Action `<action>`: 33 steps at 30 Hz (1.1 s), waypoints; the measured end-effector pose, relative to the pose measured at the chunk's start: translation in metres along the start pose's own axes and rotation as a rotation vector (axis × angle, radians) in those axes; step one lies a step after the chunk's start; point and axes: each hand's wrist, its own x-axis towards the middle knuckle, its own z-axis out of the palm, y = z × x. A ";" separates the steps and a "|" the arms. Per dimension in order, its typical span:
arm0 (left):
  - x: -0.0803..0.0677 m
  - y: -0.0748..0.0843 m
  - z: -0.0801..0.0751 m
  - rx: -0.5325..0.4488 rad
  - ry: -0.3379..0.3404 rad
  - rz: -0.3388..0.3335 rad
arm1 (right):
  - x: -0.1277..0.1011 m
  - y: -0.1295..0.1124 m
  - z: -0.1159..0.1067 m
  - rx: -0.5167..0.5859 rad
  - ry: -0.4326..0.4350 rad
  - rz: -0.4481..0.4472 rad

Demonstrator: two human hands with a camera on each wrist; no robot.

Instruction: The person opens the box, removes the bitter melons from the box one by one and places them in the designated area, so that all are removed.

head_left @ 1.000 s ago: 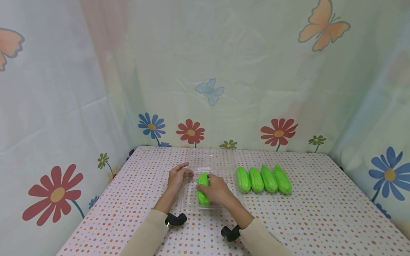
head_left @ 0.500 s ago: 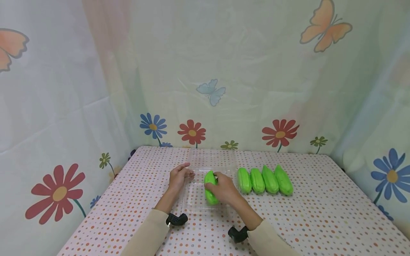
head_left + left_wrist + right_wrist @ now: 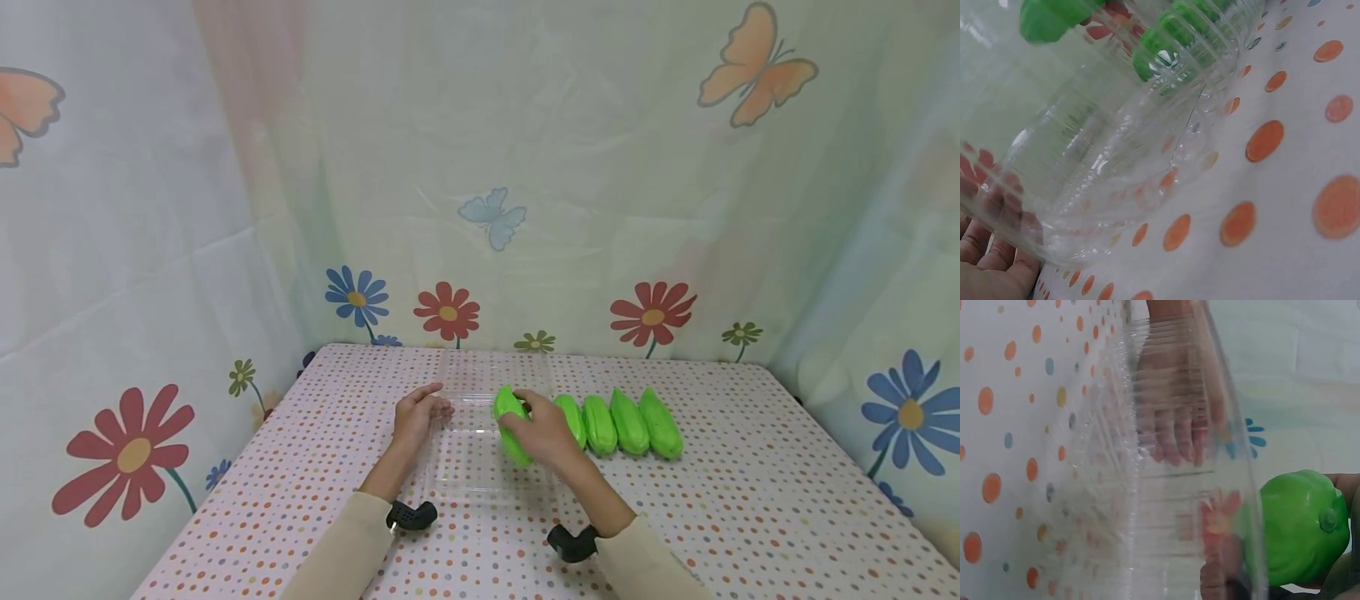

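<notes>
In the head view my right hand [image 3: 542, 431] grips a bright green ridged vegetable [image 3: 509, 410] just above the right rim of a clear plastic tray [image 3: 468, 467]. The right wrist view shows the same vegetable [image 3: 1297, 526] beside the tray's ribbed wall [image 3: 1166, 506]. My left hand [image 3: 418, 412] rests with loosely bent fingers against the tray's left edge, holding nothing. Through the clear plastic its fingers [image 3: 1172, 431] show faintly. In the left wrist view my palm [image 3: 988, 278] lies beside the tray [image 3: 1116, 156].
Several more green vegetables [image 3: 628, 421] lie in a row just right of my right hand. The table has a dotted cloth [image 3: 750, 517], and flowered curtains [image 3: 150, 250] close it in at the back and sides. The tray's open lid [image 3: 495, 371] lies behind it.
My right hand has carried the green vegetable from the middle of the tray to the right, up to the row. The left hand has stayed at the tray's edge.
</notes>
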 end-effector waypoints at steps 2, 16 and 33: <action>0.000 0.000 0.000 -0.002 -0.001 -0.005 | 0.000 0.000 -0.004 -0.004 0.010 0.001; 0.001 0.001 -0.002 -0.008 -0.029 -0.027 | 0.002 0.006 -0.038 0.027 0.048 0.021; 0.001 0.001 0.000 0.003 0.000 -0.015 | 0.008 0.013 -0.063 0.150 0.039 0.068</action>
